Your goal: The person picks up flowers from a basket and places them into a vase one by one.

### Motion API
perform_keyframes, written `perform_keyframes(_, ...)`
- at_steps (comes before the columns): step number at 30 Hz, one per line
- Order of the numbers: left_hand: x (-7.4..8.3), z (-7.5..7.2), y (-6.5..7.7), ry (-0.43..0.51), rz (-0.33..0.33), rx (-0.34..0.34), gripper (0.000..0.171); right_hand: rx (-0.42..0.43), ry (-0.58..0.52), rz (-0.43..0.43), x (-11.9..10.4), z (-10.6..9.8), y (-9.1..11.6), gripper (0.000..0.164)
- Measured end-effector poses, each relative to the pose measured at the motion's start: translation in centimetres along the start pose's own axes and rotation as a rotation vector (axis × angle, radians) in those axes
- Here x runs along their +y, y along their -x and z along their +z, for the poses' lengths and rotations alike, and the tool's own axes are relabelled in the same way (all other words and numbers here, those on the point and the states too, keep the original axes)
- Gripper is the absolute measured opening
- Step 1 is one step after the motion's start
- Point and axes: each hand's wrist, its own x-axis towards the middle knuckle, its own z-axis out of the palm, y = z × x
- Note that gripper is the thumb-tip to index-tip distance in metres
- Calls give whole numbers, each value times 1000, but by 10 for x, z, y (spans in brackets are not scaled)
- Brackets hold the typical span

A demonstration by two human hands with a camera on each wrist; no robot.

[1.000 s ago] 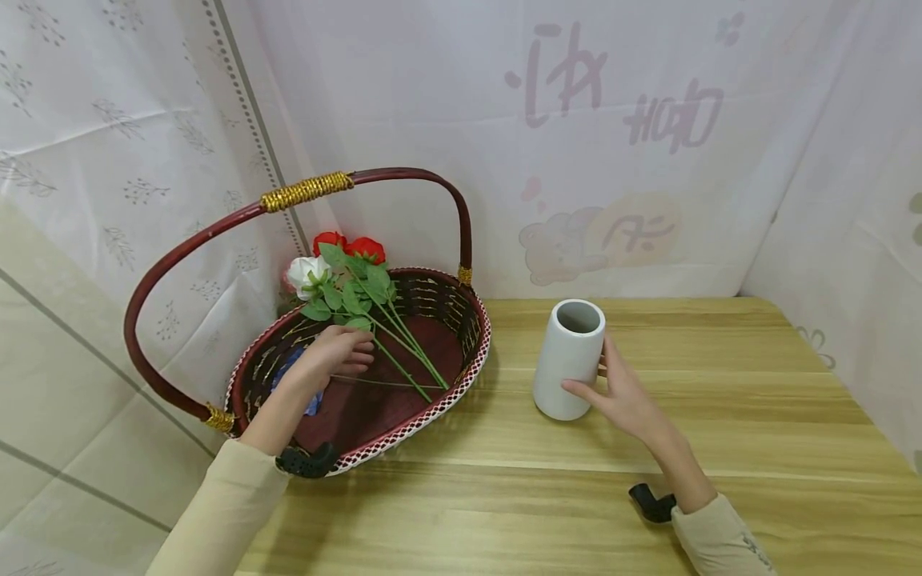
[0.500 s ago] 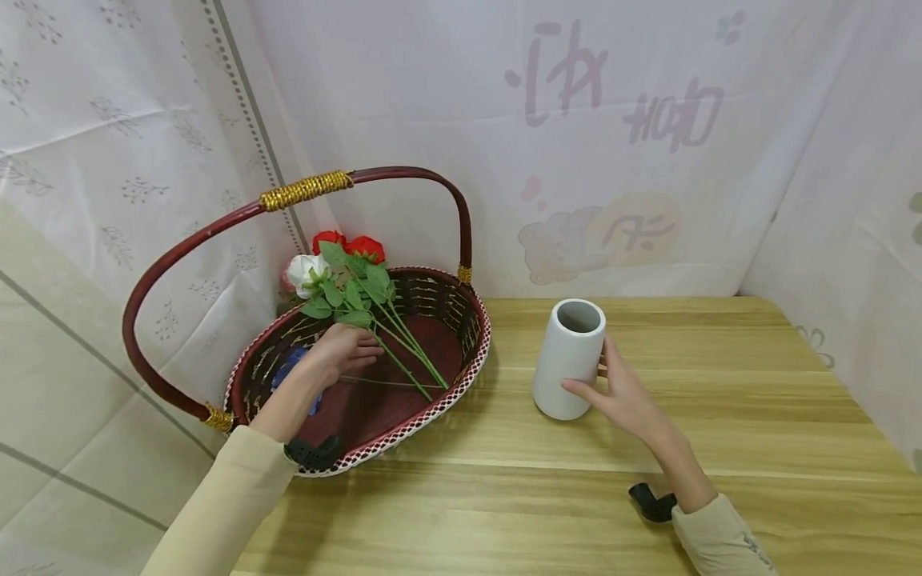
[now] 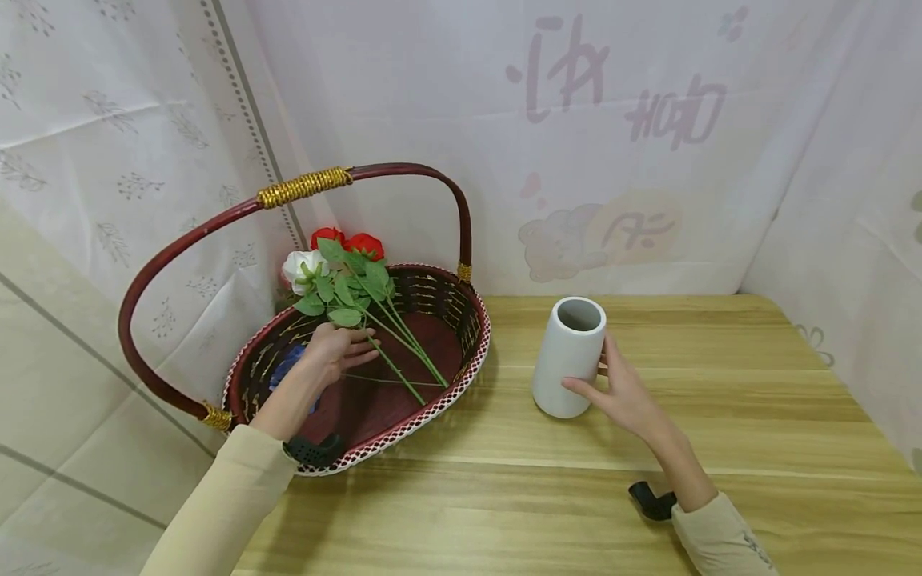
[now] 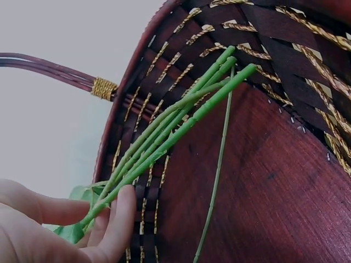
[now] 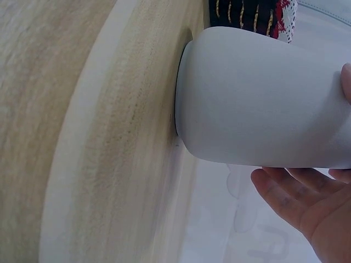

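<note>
Since a second ago the left hand [image 3: 333, 356] has reached slightly farther into the basket [image 3: 403, 434], and one stem [image 3: 396, 370] has slid a little away from its neighbours, toward the near rim. That hand is partly open, with thumb and fingers on either side of the stems near the leaves [image 3: 346, 318]; whether it pinches one I cannot tell. The right hand [image 3: 621, 400] hasn't moved, its thumb and fingers wrapped partway around the white vase [image 3: 555, 368], which stands upright on the bench [image 3: 504, 520], to the right of the basket.

The vase is smooth and matt, narrowing toward its round mouth. The basket is an oval of dark woven strips and gold cord, with a lacy rim and one arched handle, gold-wrapped [image 3: 305, 188] on top.

Two red roses [image 3: 353, 242] and one white rose [image 3: 302, 270] lean over the basket's far left edge; one blue flower [image 3: 286, 364] sits inside, partly behind the arm. Four green stems [image 4: 175, 129] bunch together, and a thinner one [image 4: 218, 164] lies apart on the basket floor.
</note>
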Motion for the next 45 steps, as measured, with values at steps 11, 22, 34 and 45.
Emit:
perform_keyframes(11, -1, -3, 1, 47, 39, 41, 44, 3, 16, 9, 0, 0, 0, 92)
perform_keyframes(22, 0, -3, 0, 47, 59, 85, 56, 7, 13, 13, -1, 0, 0, 92)
perform_keyframes(34, 4, -4, 5, 77, 136, 114, 63, -15, 4, 34, -2, 0, 0, 93)
perform_keyframes(45, 15, -1, 12, 138, 203, 118, 75, -8, -17, 48, -5, 0, 1, 95)
